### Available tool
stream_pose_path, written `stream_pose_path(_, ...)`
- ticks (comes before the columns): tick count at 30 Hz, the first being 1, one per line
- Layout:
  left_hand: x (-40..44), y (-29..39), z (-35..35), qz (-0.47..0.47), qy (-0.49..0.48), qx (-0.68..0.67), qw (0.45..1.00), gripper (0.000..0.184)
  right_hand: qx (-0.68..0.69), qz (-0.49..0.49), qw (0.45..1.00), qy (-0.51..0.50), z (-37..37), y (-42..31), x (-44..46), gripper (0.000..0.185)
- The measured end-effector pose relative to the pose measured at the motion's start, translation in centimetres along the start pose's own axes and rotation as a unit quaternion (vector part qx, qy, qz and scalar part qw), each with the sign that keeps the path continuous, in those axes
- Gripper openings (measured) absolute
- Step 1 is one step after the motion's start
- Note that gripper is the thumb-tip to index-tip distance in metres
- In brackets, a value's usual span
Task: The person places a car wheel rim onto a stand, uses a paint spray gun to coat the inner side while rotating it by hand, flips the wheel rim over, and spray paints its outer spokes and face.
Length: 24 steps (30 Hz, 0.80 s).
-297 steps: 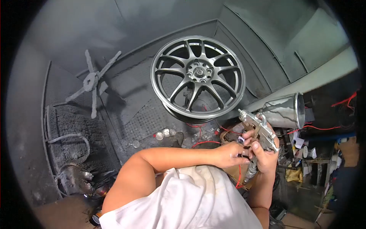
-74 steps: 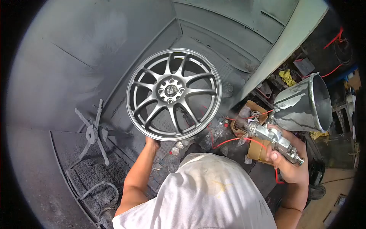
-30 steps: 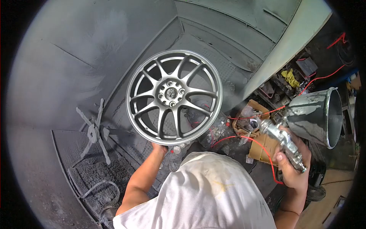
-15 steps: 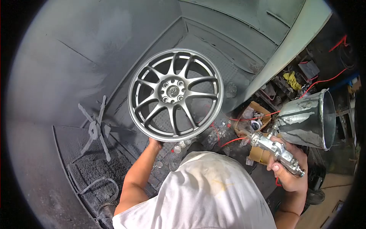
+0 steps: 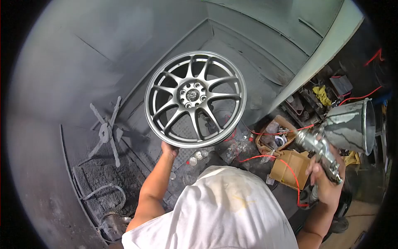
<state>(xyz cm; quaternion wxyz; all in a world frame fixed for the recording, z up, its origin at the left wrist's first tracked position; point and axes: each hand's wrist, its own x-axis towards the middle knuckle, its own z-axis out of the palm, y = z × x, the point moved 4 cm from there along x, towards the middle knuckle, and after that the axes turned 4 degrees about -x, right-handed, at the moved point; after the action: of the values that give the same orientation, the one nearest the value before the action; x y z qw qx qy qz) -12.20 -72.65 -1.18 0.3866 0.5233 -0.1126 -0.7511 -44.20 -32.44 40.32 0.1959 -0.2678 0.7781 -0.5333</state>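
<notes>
A silver-grey multi-spoke car wheel rim [image 5: 192, 95] is held up in front of me, its face toward me. My left hand [image 5: 169, 150] supports it at the lower edge; the fingers are partly hidden behind the rim. Over to the right, my right hand [image 5: 329, 182] is wrapped around the handle of a metal spray gun [image 5: 321, 150]. A paint-streaked metal cup [image 5: 350, 124] is attached to the gun. The gun stands apart from the rim, its nozzle end pointing toward the upper left.
A grey-coated star-shaped stand [image 5: 105, 133] is at left, near the grey booth wall [image 5: 54, 74]. Cardboard boxes [image 5: 290, 168] and a red hose [image 5: 286, 159] lie at right. Cluttered shelves [image 5: 315, 93] are behind them.
My right hand has carried the spray gun farther right, uncovering more of the cardboard box and red hose. The view has shifted slightly; my left hand still holds the rim.
</notes>
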Motion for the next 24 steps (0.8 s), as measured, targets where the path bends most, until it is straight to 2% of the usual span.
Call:
stream_pose_path(1,-0.5,-1.1,-0.1,-0.008,-0.008,0.003,1.000,0.038,0.049,0.022,0.998,-0.044,0.2,-0.2,-0.4,0.071)
stream_pose_path(3,0.0,-3.2,-2.2,-0.042,-0.026,0.026,0.998,0.042,0.059,0.041,0.995,-0.062,0.1,-0.3,-0.8,0.075)
stream_pose_path(7,-1.4,-5.9,-2.4,-0.008,0.004,-0.022,1.000,0.043,0.066,0.051,0.984,-0.159,0.7,0.0,-0.3,0.072)
stream_pose_path(10,-2.7,-4.6,-0.7,0.003,0.020,-0.004,1.000,0.051,0.010,0.020,0.992,-0.124,1.6,-0.3,0.7,0.064)
stream_pose_path(14,-0.8,-3.2,-1.4,-0.003,0.014,0.064,0.998,0.058,-0.022,0.012,0.988,-0.154,1.5,-0.1,2.1,0.061)
stream_pose_path(16,-0.4,-2.9,-1.7,-0.006,0.016,0.063,0.998,0.056,0.009,0.046,0.967,-0.250,1.6,-0.4,1.7,0.061)
stream_pose_path(21,-3.0,-4.0,-0.2,0.037,0.018,0.011,0.999,0.045,0.015,0.108,0.940,-0.322,1.7,-1.0,0.2,0.054)
stream_pose_path(23,-3.9,-5.6,0.1,0.044,0.008,-0.009,0.999,0.044,-0.026,0.033,0.941,-0.335,1.4,0.0,0.0,0.053)
stream_pose_path(24,-4.2,-6.5,0.0,0.049,-0.003,-0.029,0.998,0.043,-0.038,0.035,0.947,-0.316,1.4,0.1,-0.1,0.052)
